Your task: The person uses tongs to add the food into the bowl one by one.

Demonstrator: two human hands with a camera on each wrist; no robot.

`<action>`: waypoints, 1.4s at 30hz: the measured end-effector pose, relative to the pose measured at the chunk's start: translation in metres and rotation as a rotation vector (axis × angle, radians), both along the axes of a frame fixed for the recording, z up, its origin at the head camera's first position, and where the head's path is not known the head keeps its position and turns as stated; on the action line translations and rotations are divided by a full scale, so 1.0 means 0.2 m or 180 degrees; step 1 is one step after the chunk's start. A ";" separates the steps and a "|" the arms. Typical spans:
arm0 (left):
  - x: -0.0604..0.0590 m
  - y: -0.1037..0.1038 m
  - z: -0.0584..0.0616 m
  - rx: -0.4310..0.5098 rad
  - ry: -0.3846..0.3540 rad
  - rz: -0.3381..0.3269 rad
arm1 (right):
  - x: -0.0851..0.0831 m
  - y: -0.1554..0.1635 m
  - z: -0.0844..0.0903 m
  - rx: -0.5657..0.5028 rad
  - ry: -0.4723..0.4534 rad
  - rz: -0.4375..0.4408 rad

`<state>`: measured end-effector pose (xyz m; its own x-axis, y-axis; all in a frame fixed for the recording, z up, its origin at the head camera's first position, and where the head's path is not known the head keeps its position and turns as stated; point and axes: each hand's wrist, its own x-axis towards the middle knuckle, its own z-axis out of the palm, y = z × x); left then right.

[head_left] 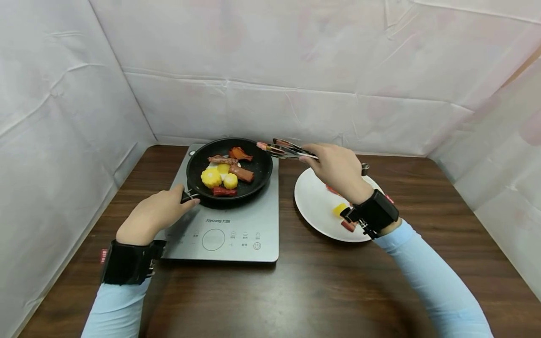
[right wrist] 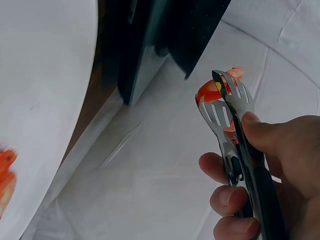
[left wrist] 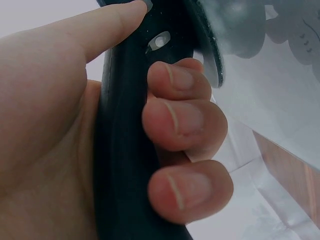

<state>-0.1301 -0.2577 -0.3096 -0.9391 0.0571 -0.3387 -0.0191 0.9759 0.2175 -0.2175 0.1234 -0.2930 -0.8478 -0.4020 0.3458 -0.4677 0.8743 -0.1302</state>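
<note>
My left hand (head_left: 154, 216) grips the black handle (left wrist: 125, 150) of a frying pan (head_left: 203, 162), fingers curled under it and thumb along its top. In the pan lie yellow corn pieces (head_left: 211, 178), a fried egg (head_left: 223, 167), a sausage (head_left: 242, 173), a strip of bacon (head_left: 221, 159), an orange-brown piece (head_left: 240, 154) and a dark red piece (head_left: 224, 191). My right hand (head_left: 338, 169) holds metal tongs (head_left: 289, 150), closed around an orange-red shrimp (right wrist: 209, 92). The tongs' tips are at the pan's right rim in the head view.
The pan stands on a silver induction cooker (head_left: 190, 234). Right of it is a white plate (head_left: 310, 202) with a yellow piece (head_left: 339, 209) and red pieces (head_left: 349, 226), partly hidden by my right arm. White sheeting (head_left: 270, 112) walls the wooden table (head_left: 262, 300) at back and sides.
</note>
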 end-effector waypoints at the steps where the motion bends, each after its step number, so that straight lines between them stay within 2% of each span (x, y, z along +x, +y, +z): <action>1: 0.00 0.00 0.00 0.0009 0.0001 0.0000 | 0.00 -0.02 0.00 0.0011 0.0001 0.0021; 7: 0.00 0.00 0.00 0.0009 -0.0011 0.0017 | -0.03 -0.16 0.02 0.0103 0.0059 0.0132; 13: 0.00 0.01 0.01 -0.0008 0.0007 0.0032 | -0.06 -0.31 0.03 0.0204 -0.0019 0.0286; 21: 0.01 0.02 0.01 -0.0007 0.0007 0.0036 | -0.07 -0.49 -0.02 0.0402 0.0021 0.0481; 24: 0.01 0.02 0.01 0.0005 0.0009 0.0030 | -0.07 -0.54 -0.03 0.0467 0.0068 0.0469; 34: 0.01 0.01 0.01 -0.0035 0.0040 -0.0004 | -0.05 -0.66 -0.06 0.0574 0.0082 0.0372; 42: 0.01 0.01 0.01 0.0015 0.0023 0.0001 | -0.04 -0.67 -0.08 0.0531 0.0106 0.0408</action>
